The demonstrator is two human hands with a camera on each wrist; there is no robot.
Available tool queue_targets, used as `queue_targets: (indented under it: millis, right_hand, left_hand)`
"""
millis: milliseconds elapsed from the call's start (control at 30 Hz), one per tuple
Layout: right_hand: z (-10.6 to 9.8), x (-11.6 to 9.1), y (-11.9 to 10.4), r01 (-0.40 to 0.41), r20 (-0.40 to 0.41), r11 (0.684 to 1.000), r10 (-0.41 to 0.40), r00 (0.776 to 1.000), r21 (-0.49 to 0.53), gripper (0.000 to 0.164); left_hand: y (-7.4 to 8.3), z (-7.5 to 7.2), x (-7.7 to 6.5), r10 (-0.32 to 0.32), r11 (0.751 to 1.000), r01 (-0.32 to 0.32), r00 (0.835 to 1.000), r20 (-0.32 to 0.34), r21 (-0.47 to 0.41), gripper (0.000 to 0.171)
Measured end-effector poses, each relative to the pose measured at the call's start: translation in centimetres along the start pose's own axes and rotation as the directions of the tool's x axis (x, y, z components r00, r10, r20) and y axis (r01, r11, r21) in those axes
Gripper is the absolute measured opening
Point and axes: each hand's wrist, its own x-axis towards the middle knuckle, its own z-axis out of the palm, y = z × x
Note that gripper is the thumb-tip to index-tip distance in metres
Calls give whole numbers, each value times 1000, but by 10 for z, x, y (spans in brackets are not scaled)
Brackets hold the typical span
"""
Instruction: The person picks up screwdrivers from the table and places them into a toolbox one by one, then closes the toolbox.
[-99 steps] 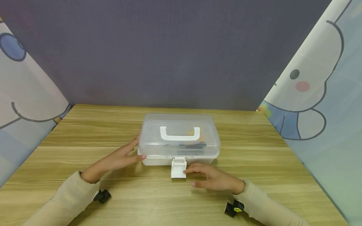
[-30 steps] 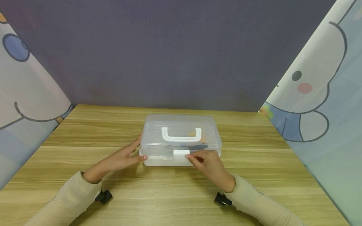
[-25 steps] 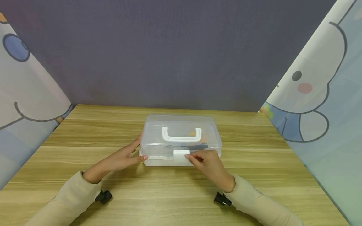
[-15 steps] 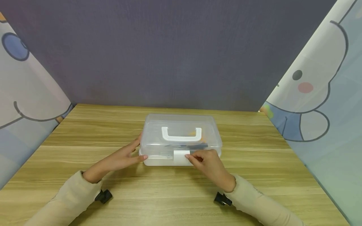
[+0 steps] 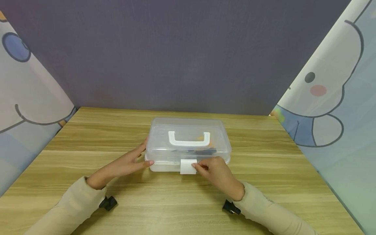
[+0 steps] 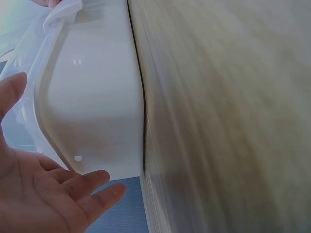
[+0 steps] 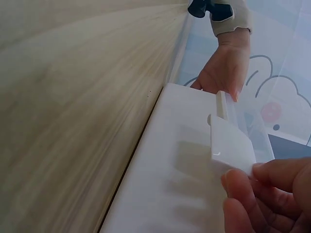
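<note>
A clear-lidded plastic box (image 5: 164, 130) with a white base stands on the table, lid down. My right hand (image 5: 218, 173) pinches the right edge of its white front latch (image 5: 187, 166) between thumb and fingers. In the right wrist view the latch (image 7: 231, 143) stands tilted away from the box front. My left hand (image 5: 126, 166) lies against the box's left end with its fingers spread, the thumb at the front corner. The left wrist view has these fingers (image 6: 85, 183) beside the white base (image 6: 97, 92). A white carrying handle (image 5: 189, 143) lies on the lid.
Dark, slim items (image 5: 202, 151) and something orange (image 5: 207, 138) show blurred through the lid. The wood-grain table (image 5: 164, 209) reaches back to a dark grey panel (image 5: 176, 58). Cartoon-printed curtains (image 5: 320, 130) hang at both sides.
Earliest, the latch hung down with my right hand loosely beside it. It then lay flat against the box front, pinched; now its lower edge has swung outward. The left hand has stayed put.
</note>
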Motion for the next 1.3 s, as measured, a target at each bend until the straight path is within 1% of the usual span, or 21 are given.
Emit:
queue_targets:
  millis: [167, 367, 467, 633, 733, 800, 867, 933, 1000, 1033, 1133, 1167, 1200, 1233, 1267, 1300]
  right_hand:
    - [1, 1, 0, 10, -10, 1000, -11, 1000, -28, 38]
    - [2, 2, -1, 11, 9, 999, -10, 1000, -48, 37]
    - [2, 2, -2, 17, 3, 997, -17, 1000, -70, 37]
    - [3, 1, -2, 51, -21, 985, -56, 998, -164, 36]
    - [5, -1, -1, 97, -56, 968, -113, 992, -232, 36]
    - [6, -2, -1, 155, -88, 949, -185, 979, -275, 37]
    - [7, -2, 1, 224, -120, 921, -274, 954, -319, 38]
    - [8, 0, 2, 295, -136, 881, -366, 921, -371, 39]
    - [9, 1, 2, 349, -139, 837, -440, 887, -420, 40]
    - [9, 2, 3, 369, -136, 817, -468, 873, -443, 37]
    - [9, 5, 3, 410, -130, 752, -542, 830, -516, 22]
    - [9, 6, 2, 411, -132, 736, -556, 821, -538, 22]
    - [9, 7, 2, 408, -136, 722, -565, 814, -559, 25]
    - [9, 7, 2, 404, -139, 714, -569, 810, -572, 32]
    - [9, 7, 1, 396, -140, 711, -567, 812, -581, 40]
    - [9, 7, 1, 384, -138, 718, -551, 823, -581, 47]
  left_hand:
    - [0, -1, 1, -1, 1000, 1, 1000, 1, 3, 88]
    - [-1, -1, 0, 5, 1000, -5, 1000, 2, -10, 88]
    - [-1, -1, 0, 10, 1000, -10, 1000, 4, -19, 89]
    - [-1, -1, 0, 25, 1000, -25, 1000, 4, -15, 89]
    - [-1, -1, 0, 30, 999, -30, 1000, 6, -17, 90]
    - [-1, -1, 1, 28, 999, -28, 1000, 7, -20, 89]
    - [-1, -1, 1, 24, 999, -24, 1000, 9, -22, 89]
    - [-1, -1, 1, 22, 1000, -22, 1000, 9, -21, 89]
    - [0, 0, 0, 19, 1000, -19, 1000, 8, -25, 89]
    - [-1, 0, 0, 19, 999, -19, 1000, 8, -26, 89]
    - [-1, 0, 0, 16, 1000, -16, 1000, 7, -27, 89]
    - [-1, 0, 0, 17, 999, -17, 1000, 7, -28, 89]
    - [-1, 0, 0, 18, 999, -18, 1000, 7, -28, 89]
    - [-2, 0, 0, 20, 999, -20, 1000, 7, -30, 89]
    - [-2, 0, 0, 21, 999, -21, 1000, 6, -30, 89]
    - [-2, 0, 0, 22, 999, -22, 1000, 7, -31, 89]
